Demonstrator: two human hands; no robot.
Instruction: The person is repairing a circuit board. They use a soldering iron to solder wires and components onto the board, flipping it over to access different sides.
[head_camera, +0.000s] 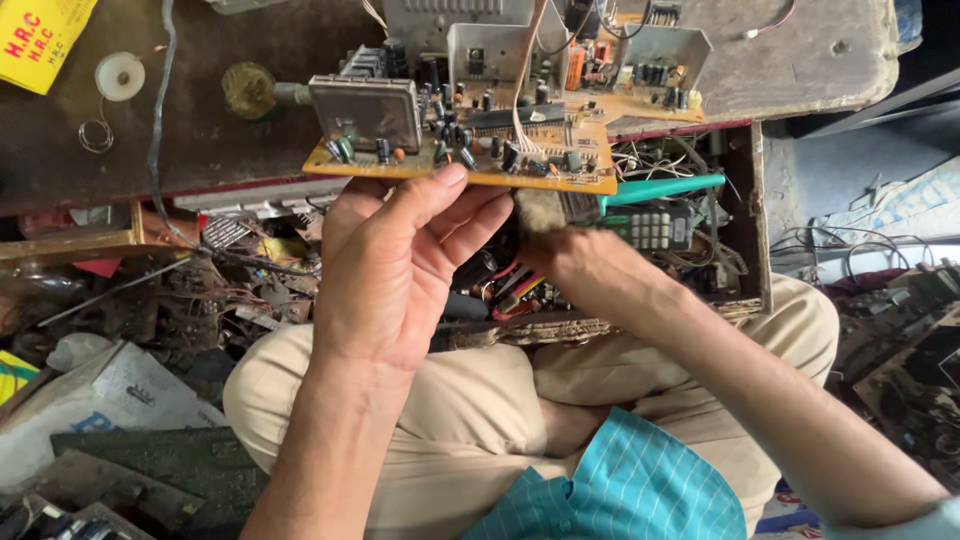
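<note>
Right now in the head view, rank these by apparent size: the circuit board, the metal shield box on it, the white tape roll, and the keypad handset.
1. circuit board
2. metal shield box
3. keypad handset, partly hidden, so unsure
4. white tape roll

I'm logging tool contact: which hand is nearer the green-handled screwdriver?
Right. The right hand is just below-left of the green-handled screwdriver; the left hand grips the circuit board, farther left.
</note>
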